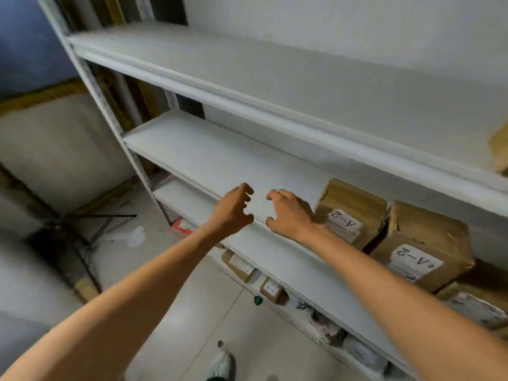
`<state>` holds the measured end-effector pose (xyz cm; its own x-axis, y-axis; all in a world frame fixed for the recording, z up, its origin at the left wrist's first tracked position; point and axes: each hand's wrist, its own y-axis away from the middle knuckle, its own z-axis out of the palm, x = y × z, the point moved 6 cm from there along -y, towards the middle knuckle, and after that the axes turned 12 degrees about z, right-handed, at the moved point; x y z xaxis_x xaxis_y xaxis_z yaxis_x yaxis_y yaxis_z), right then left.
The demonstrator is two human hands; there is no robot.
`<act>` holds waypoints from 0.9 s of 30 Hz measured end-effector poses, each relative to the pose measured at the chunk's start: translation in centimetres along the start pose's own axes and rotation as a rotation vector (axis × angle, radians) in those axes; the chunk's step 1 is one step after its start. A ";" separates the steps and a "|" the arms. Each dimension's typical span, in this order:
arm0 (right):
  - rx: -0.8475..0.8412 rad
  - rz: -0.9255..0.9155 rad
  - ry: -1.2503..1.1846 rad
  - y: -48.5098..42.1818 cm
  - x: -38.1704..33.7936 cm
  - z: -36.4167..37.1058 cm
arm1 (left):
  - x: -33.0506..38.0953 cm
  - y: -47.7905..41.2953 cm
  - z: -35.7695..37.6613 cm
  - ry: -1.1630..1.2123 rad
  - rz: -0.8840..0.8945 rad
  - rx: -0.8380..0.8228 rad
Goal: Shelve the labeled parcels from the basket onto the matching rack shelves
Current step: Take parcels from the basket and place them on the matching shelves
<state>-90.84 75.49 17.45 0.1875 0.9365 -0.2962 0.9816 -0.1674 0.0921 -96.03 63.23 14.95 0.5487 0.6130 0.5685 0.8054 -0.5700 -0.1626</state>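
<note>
The white rack (pixel 220 155) runs aslant from eleven o'clock to five o'clock. At about four o'clock on its middle shelf, two brown cardboard parcels stand close side by side, the left A-2 parcel (pixel 351 213) and the right A-2 parcel (pixel 420 251), each with a white label reading A-2. On the shelf below, near six o'clock, lie two small labelled parcels (pixel 272 290), their labels too blurred to read.

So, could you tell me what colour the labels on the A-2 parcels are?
The labels are white with black lettering, clearest in head view.
</note>
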 end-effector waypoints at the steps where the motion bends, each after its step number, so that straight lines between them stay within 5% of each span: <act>1: -0.057 -0.047 0.054 -0.2 -1.6 0.9 | -1.4 2.0 -1.6 -0.070 -0.035 0.020; 7: -0.274 -0.395 0.127 2.9 -13.7 6.9 | -8.1 19.6 -8.5 -0.292 -0.445 0.019; 11: -0.358 -0.733 0.182 8.7 -23.9 10.5 | -8.9 32.5 -11.7 -0.281 -0.737 0.162; 19: -0.533 -1.341 0.244 28.4 -39.2 16.0 | -3.4 58.0 -14.7 -0.268 -1.170 0.455; 27: -0.666 -1.763 0.350 50.3 -46.8 20.0 | 5.4 78.6 -12.8 -0.213 -1.552 0.669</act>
<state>-49.54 17.07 16.89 -0.9566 -0.0862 -0.2782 -0.1631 0.9500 0.2664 -32.65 14.76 15.59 -0.8120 0.4188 0.4066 0.4891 0.8684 0.0822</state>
